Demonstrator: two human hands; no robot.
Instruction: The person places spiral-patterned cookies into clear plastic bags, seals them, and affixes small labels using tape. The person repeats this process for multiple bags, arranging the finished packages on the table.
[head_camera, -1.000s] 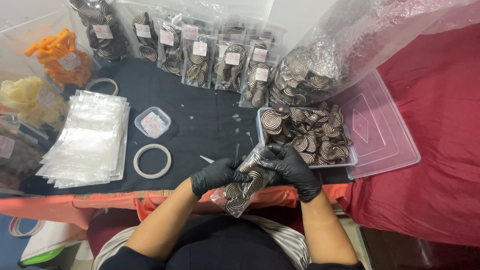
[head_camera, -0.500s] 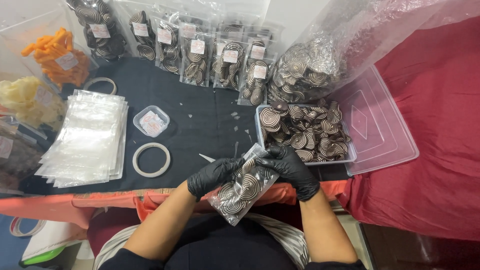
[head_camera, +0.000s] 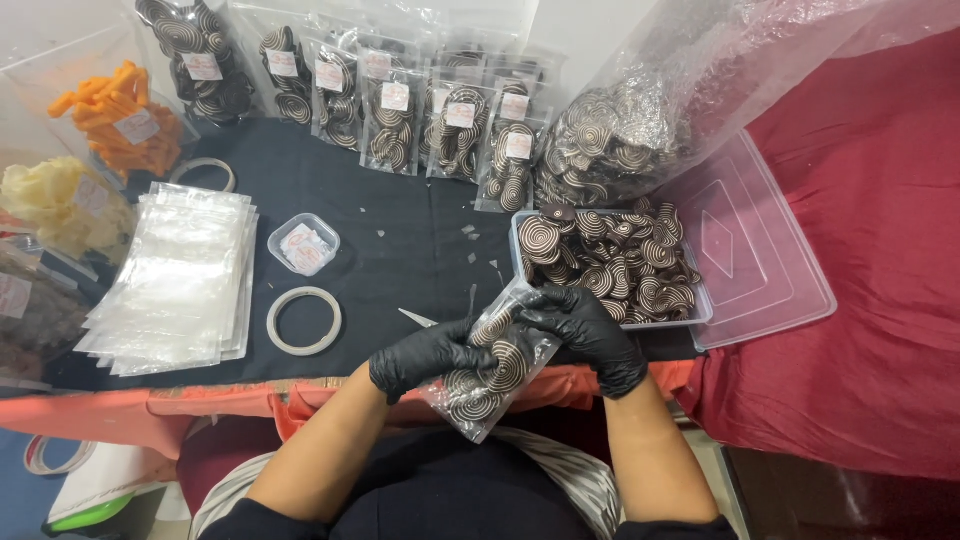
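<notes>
Head view | left hand (head_camera: 425, 357), right hand (head_camera: 590, 330) pinching crinkly clear pouch (head_camera: 492, 372) | ridged spiral discs

Stacked clear bags (head_camera: 175, 280), tape ring (head_camera: 304, 321), lid (head_camera: 760, 245)

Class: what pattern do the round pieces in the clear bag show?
Dark brown and cream spiral rings on the round pieces in the clear plastic bag; head view.

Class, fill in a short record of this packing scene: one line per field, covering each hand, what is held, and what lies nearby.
left hand: black glove, grips the pouch's left side
right hand: black glove, at the pouch's open top
held: clear pouch part-filled with spiral biscuits
right of hands: tray of spiral biscuits
left: stack of empty pouches, tape ring
back: row of filled pouches
</notes>
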